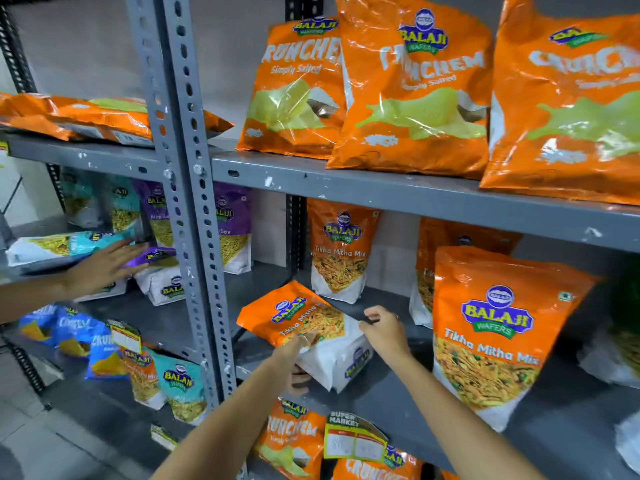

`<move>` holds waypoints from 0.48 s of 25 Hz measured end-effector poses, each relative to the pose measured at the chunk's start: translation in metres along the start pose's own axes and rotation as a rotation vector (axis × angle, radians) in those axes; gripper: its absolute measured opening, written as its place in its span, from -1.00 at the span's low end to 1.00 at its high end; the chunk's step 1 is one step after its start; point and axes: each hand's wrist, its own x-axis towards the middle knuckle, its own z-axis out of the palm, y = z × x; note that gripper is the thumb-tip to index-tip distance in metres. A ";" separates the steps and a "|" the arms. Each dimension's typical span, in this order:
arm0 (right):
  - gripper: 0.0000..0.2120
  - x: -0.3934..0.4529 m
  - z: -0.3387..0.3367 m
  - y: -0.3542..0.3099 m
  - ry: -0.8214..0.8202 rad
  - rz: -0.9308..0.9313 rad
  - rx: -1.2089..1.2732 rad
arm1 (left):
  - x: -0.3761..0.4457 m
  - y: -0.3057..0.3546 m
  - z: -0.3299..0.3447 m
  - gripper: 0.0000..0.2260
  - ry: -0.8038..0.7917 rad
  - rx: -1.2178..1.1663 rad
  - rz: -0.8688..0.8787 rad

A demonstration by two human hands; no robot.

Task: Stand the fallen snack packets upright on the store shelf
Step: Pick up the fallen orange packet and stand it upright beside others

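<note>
Middle shelf (398,382), right bay: one orange Tikha Mitha Mix packet (308,327) lay fallen, tilted with its printed top toward the left and its white base toward the right front. The left hand (294,358) gripped this packet at its lower front edge, fingers over the face and thumb beneath. The right hand (382,332) pinched the packet's upper right edge between thumb and fingers. The packet was in contact with the shelf at its base; whether the rest was lifted clear could not be told.

Same shelf: an upright Tikha Mitha Mix packet (337,249) stood at the back, just behind the fallen one. A larger upright packet of the same kind (491,334) stood near the front to the right, with a further one (460,244) partly hidden behind it.

Top shelf (381,188): three orange Crunchem packets (415,88) stood upright, overlapping. In the left bay of that level, orange packets (104,116) lay flat.

Left bay, middle level: a third hand (104,266), entering from the left edge, rested flat and spread on a fallen purple packet (156,258). A teal packet (59,245) lay on its side just beside it. Purple and teal packets stood upright behind.

A grey perforated upright post (187,202) separated the two bays
</note>
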 end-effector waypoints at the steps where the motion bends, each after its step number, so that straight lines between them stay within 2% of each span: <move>1: -0.72 0.005 0.004 0.000 -0.033 0.080 0.005 | 0.003 0.003 0.001 -0.38 -0.009 -0.010 -0.019; 3: -0.65 0.012 0.009 0.000 -0.111 0.282 0.143 | 0.005 0.008 0.002 -0.38 -0.012 -0.005 -0.065; 5: -0.50 0.014 0.013 0.003 -0.176 0.435 0.285 | 0.005 0.014 0.004 -0.39 -0.026 0.020 -0.094; 8: -0.40 0.013 0.014 0.004 -0.243 0.473 0.296 | 0.005 0.021 0.004 -0.41 -0.057 0.019 -0.112; 12: -0.49 0.006 0.003 0.002 -0.379 0.498 0.293 | 0.004 0.015 0.000 -0.38 -0.050 0.052 -0.055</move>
